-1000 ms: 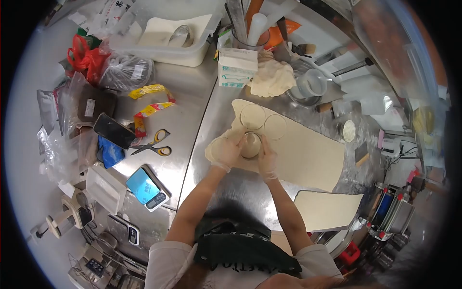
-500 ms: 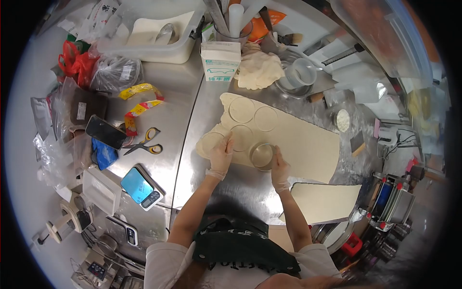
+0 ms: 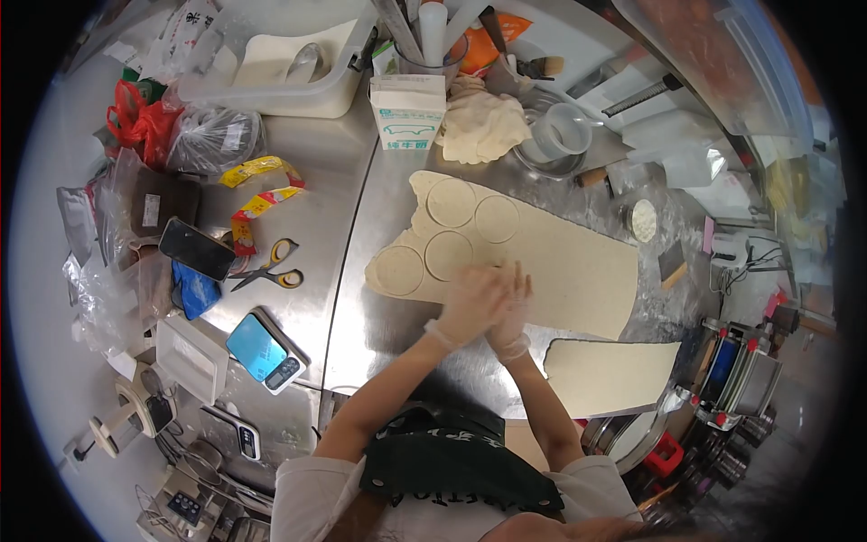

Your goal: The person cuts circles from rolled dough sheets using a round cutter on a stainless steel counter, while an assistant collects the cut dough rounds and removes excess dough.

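**Pale cream, rolled-flat dough sheet (image 3: 578, 280): both hands together at its near edge, ring-marked end left, plain stretch right**

Left to right. Metal scissors with yellow-and-black handles (image 3: 275, 266): on the brushed-steel table (image 3: 379, 348), past the seam, well apart from the dough.

Sheet: flat on the table in front of the person, long axis across the view, right end slanting a bit nearer the body. Ragged left end carries four thin round outlines (image 3: 449, 256); can't tell if they go right through.

Left hand (image 3: 471, 303), clear plastic glove: just right of the lower middle outline, fingers turned inward, overlapping the right hand in this view. Nearer hand to the outlines. Blurred, can't tell how far open.

Right hand (image 3: 513, 314), also gloved: fingers close together, pointing away from the body. Nearer hand to the plain stretch. Grip not readable. Whatever is under the two hands is hidden, so no call on what they hold.

Smaller, pale four-sided dough piece (image 3: 614, 379): right of the hands, just beside the big sheet's near edge. Dark flat scraper with a wooden edge (image 3: 673, 265): far right, on floury steel, clear of the dough.
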{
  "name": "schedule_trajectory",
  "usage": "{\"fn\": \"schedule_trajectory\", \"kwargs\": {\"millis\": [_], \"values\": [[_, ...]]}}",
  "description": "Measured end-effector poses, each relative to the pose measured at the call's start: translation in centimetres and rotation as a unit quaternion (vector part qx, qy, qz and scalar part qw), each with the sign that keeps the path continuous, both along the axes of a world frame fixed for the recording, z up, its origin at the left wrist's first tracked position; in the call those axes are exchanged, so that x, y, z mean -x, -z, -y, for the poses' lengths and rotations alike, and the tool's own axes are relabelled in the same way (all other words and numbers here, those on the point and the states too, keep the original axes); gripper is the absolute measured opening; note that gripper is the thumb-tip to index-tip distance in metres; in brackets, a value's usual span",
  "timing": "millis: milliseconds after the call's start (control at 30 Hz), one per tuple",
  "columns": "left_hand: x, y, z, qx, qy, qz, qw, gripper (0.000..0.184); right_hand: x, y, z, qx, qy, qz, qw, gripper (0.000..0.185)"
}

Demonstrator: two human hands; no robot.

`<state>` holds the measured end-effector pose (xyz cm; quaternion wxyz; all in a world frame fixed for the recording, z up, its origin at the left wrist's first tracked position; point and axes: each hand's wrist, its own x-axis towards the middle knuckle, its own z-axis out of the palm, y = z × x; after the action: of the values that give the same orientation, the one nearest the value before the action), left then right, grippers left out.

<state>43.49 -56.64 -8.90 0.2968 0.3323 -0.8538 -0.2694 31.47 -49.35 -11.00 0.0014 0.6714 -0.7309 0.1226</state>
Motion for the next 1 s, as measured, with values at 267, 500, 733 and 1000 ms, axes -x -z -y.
{"fn": "schedule_trajectory", "kwargs": {"millis": [267, 500, 733, 1000], "values": [[4.6, -3.3, 0.8, -0.09, 0.095, 0.184, 0.974, 0.051, -2.1, 1.2, 1.9, -0.085, 0.034, 0.015, 0.996, 0.065], [5.2, -2.1, 1.0, -0.04, 0.083, 0.24, 0.966, 0.05, -3.5, 2.5, 2.1, -0.069, 0.072, 0.017, 0.995, 0.062], [3.8, 4.2, -0.8, -0.07, -0.121, -0.084, 0.987, 0.045, -0.3, 0.4, 1.9, 0.07, 0.018, 0.091, 0.993, 0.055], [0.6, 3.2, -3.0, -0.121, -0.196, 0.177, 0.957, 0.052, 4.9, -1.1, -0.1, -0.094, 0.025, 0.182, 0.978, 0.042]]}}
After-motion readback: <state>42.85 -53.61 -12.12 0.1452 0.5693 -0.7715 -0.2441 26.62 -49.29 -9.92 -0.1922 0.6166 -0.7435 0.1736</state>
